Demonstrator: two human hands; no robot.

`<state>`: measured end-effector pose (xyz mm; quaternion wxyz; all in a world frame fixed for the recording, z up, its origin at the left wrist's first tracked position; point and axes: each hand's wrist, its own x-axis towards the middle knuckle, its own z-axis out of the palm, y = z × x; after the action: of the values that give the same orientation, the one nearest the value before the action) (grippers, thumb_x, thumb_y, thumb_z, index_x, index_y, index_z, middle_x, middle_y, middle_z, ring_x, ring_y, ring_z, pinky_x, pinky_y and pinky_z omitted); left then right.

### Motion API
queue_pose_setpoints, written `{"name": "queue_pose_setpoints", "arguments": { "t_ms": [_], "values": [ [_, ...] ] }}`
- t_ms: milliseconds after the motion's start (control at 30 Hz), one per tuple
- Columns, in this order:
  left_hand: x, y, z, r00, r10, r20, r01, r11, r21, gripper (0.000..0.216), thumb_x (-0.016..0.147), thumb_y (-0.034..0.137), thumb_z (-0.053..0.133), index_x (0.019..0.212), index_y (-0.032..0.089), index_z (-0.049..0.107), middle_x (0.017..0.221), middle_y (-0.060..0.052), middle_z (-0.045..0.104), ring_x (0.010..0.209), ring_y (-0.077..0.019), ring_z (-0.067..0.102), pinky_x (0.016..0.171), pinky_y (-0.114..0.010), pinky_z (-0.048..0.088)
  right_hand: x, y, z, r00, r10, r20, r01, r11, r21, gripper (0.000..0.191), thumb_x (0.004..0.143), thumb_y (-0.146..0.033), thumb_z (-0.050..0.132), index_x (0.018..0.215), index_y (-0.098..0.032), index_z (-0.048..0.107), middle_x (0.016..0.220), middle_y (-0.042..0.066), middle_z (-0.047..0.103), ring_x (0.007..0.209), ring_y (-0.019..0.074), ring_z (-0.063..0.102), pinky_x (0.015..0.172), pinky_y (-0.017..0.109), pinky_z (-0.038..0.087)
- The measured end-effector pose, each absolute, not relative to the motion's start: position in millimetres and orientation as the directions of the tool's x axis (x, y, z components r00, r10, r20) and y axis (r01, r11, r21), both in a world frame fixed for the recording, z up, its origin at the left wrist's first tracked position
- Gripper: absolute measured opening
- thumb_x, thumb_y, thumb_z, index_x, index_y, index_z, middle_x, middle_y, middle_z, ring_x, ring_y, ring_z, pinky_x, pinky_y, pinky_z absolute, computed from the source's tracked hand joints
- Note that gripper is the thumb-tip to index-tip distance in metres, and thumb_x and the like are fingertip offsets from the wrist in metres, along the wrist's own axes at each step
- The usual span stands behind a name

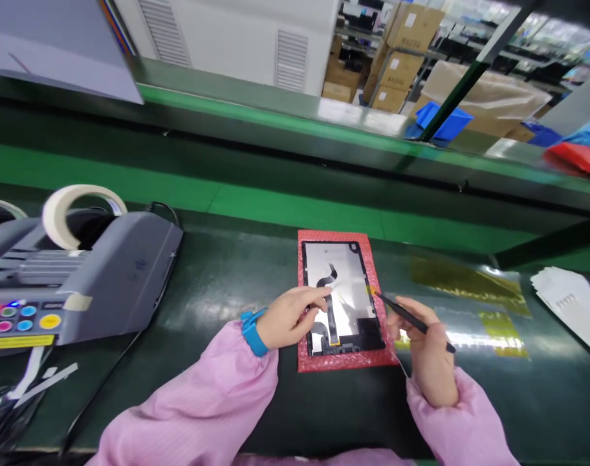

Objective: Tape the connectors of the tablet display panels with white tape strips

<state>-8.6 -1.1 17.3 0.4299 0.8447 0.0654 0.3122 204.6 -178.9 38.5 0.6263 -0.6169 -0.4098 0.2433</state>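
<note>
A tablet display panel (349, 285) with a black frame and silvery back lies on a red bubble-wrap sheet (319, 364). A black flex cable (332, 318) runs down the panel's back. My left hand (295, 315) is over the panel's left side, index finger stretched out to the panel beside the cable and the other fingers bent; nothing shows in it. My right hand (425, 343) is closed around black tweezers (407, 315). Their tip is at the panel's right edge, by a small yellow piece of tape (371, 290).
A grey tape dispenser (125, 278) with a roll of tape (57, 217) stands on the left, its cable running along the dark green bench (217, 259). Yellow film sheets (469, 285) lie on the right, beside stacked white sheets (571, 304). A raised shelf (256, 97) crosses behind.
</note>
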Motion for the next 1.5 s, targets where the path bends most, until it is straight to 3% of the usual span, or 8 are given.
{"name": "queue_pose_setpoints", "arguments": {
  "t_ms": [133,300,433,633,900,1067,1233,1500],
  "values": [
    [-11,-10,18,0.846,0.288,0.449,-0.203,-0.604,0.771,0.055,0.091,0.008,0.042,0.142,0.026,0.046,0.097,-0.003,0.077,0.094,-0.0212,0.070,0.098,-0.041,0.051,188,-196,32,0.618,0.786,0.034,0.035,0.016,-0.999,0.044,0.104,-0.052,0.033,0.114,-0.024,0.066,0.076,0.003,0.062,0.054,0.0163,0.054,0.054,0.033,0.046],
    [-10,-16,20,0.917,0.203,0.344,-0.179,-0.563,0.807,0.044,0.090,0.010,0.049,0.130,0.025,0.059,0.109,-0.004,0.076,0.100,-0.0223,0.072,0.114,-0.049,0.041,185,-205,19,0.623,0.780,-0.061,-0.074,-0.018,-0.997,0.022,0.097,-0.045,0.058,0.095,-0.024,0.062,0.063,-0.002,0.060,0.047,0.0138,0.053,0.043,0.026,0.042],
    [-6,-17,16,0.912,0.223,0.343,-0.203,-0.481,0.853,0.057,0.087,0.010,0.056,0.142,0.026,0.048,0.114,-0.006,0.074,0.106,-0.0238,0.072,0.119,-0.055,0.033,181,-211,17,0.625,0.772,-0.118,-0.108,-0.064,-0.992,0.017,0.094,-0.036,0.066,0.087,-0.024,0.057,0.057,-0.004,0.059,0.043,0.0122,0.053,0.042,0.025,0.043],
    [-3,-15,15,0.910,0.273,0.313,-0.189,-0.400,0.897,0.067,0.085,0.006,0.058,0.147,0.027,0.042,0.109,-0.004,0.076,0.115,-0.0251,0.068,0.120,-0.057,0.031,169,-209,26,0.569,0.821,-0.053,-0.003,-0.062,-0.998,0.021,0.093,-0.034,0.068,0.082,-0.024,0.053,0.059,-0.003,0.065,0.042,0.0124,0.058,0.038,0.023,0.046],
    [-4,-14,12,0.913,0.271,0.306,-0.162,-0.447,0.880,0.074,0.091,0.007,0.054,0.155,0.028,0.024,0.116,-0.008,0.072,0.114,-0.0246,0.069,0.110,-0.053,0.046,159,-203,24,0.498,0.864,-0.075,-0.033,-0.067,-0.997,0.015,0.094,-0.029,0.067,0.086,-0.022,0.056,0.067,-0.001,0.068,0.048,0.0125,0.064,0.041,0.022,0.048],
    [-4,-15,12,0.916,0.289,0.277,-0.152,-0.388,0.909,0.076,0.089,0.006,0.056,0.155,0.031,0.027,0.117,-0.007,0.072,0.111,-0.0248,0.070,0.101,-0.046,0.055,161,-203,23,0.485,0.870,-0.087,-0.039,-0.077,-0.996,0.013,0.094,-0.026,0.066,0.087,-0.022,0.056,0.068,-0.001,0.069,0.049,0.0131,0.065,0.042,0.022,0.050],
    [-4,-15,12,0.917,0.272,0.292,-0.177,-0.377,0.909,0.079,0.090,0.004,0.053,0.156,0.033,0.021,0.119,-0.008,0.070,0.111,-0.0235,0.069,0.099,-0.045,0.057,162,-204,22,0.468,0.880,-0.084,-0.036,-0.076,-0.996,0.012,0.095,-0.024,0.065,0.089,-0.023,0.056,0.070,0.000,0.071,0.050,0.0132,0.066,0.042,0.022,0.050],
    [-4,-16,12,0.915,0.286,0.284,-0.181,-0.339,0.923,0.072,0.091,0.004,0.052,0.154,0.027,0.026,0.118,-0.011,0.069,0.116,-0.0240,0.067,0.100,-0.044,0.057,162,-205,23,0.452,0.889,-0.068,0.014,-0.084,-0.996,0.011,0.095,-0.021,0.065,0.089,-0.023,0.055,0.071,-0.001,0.069,0.052,0.0129,0.066,0.044,0.022,0.052]
  ]
}}
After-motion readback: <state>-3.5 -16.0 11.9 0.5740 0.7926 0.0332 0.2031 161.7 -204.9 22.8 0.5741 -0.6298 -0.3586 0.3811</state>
